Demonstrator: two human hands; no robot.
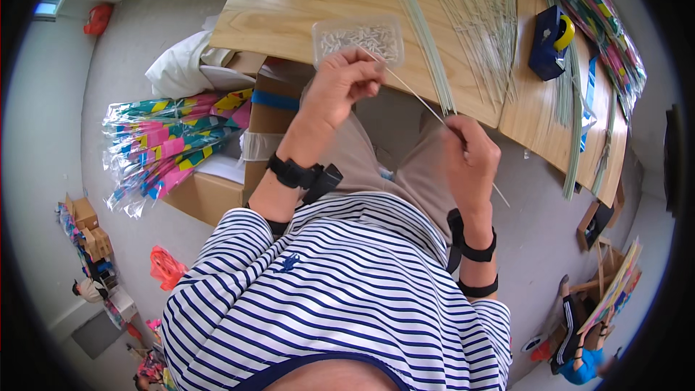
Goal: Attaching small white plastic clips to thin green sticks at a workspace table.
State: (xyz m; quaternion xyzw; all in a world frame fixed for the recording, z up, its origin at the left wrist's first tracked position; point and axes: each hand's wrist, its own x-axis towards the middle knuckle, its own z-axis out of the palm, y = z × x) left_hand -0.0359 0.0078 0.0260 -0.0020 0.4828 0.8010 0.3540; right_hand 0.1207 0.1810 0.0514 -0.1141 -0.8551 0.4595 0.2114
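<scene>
A thin pale rod (414, 91) slants between my two hands, just off the table's near edge. My left hand (343, 80) pinches its upper end, close to a clear plastic box (318, 35) of small white tube-like pieces (365, 35). My right hand (470, 156) is closed round the rod further down, and the rod's other end sticks out below that hand. Whether a small white piece sits in the left fingertips cannot be made out. A bundle of pale thin rods (427, 43) lies on the table beside the box.
More rods (481, 29) spread over the wooden table (271, 0). A blue tape dispenser (543, 47) with yellow tape stands right. Colourful plastic-wrapped bundles lie at far right (612, 36) and on a cardboard box (206, 199) at left. Other people (579, 366) are in the background.
</scene>
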